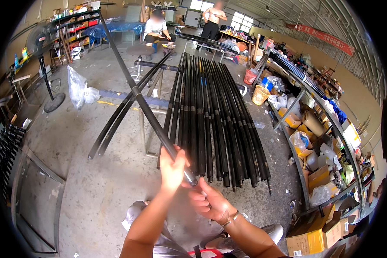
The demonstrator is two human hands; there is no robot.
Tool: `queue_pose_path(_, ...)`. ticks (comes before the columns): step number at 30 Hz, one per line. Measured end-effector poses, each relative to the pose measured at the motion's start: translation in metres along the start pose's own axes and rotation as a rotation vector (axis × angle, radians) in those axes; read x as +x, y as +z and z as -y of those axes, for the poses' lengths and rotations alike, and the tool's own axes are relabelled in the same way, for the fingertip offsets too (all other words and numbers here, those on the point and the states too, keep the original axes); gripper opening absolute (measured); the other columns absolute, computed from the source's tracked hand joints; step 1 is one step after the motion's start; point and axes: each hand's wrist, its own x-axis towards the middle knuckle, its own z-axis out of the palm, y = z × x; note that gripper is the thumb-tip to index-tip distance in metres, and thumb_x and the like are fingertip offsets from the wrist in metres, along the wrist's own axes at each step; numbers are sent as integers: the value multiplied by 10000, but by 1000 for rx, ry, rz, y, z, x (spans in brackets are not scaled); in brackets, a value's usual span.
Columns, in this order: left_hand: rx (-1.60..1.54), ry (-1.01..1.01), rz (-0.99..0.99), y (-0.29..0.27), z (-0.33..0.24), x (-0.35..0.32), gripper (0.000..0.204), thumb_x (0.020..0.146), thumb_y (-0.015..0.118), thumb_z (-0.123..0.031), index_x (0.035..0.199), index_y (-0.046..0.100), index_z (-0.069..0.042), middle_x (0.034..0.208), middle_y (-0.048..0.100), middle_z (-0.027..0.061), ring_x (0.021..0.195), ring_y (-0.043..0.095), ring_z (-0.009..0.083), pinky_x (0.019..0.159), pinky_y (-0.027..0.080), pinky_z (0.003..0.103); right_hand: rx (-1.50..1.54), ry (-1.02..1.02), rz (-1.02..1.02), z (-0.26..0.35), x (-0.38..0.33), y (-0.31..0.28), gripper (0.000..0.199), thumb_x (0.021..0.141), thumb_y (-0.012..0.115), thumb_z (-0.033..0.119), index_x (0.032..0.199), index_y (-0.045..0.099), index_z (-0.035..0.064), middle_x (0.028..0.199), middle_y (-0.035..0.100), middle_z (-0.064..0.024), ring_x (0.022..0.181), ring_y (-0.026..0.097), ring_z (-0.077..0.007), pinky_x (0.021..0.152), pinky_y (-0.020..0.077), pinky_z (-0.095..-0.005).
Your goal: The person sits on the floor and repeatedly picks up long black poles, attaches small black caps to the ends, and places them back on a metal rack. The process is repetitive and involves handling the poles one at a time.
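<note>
A worker's left hand is grasping a long black tube by its near end, the shaft slanting toward the far left beside a row of dark tubes. At right, the right hand is curling its fingers beside that end, possibly pinching something; one cannot tell.

Left forearm: bare, rising from the lower edge of view and slanting up to the right
Left wrist: nearly straight
Left hand: wrapped in a closed grip
Right forearm: bare, slanting up to the left
Right hand: nearer the body than the left, fingers curled, thumb raised; any pinch is unclear
</note>
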Motion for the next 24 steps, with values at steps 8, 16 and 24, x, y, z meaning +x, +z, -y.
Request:
queue_pose_path(8,21,10,-2,-4,2,0,125,877,512,-50,954,423,-9,581,507,41,441,488,110,409,440,248,-14,1,-8,2,0,9,348,972,424,383,1053,527,60,641,348,61,514,292,-40,429,232,-189)
queue_pose_path(16,14,8,17,0,1,-1,121,874,513,-45,947,421,-13,578,501,41,442,488,109,406,438,242,53,63,-6,0,1,5,350,969,427,393,1073,503,68,644,357,47,519,310,-45,429,234,-194)
queue_pose_path(24,12,9,5,-2,2,1,123,879,512,-46,953,419,-12,590,498,39,447,490,108,406,440,242,-25,13,-66,0,0,8,381,965,415,425,1063,497,66,651,383,36,511,313,-46,432,254,-192)
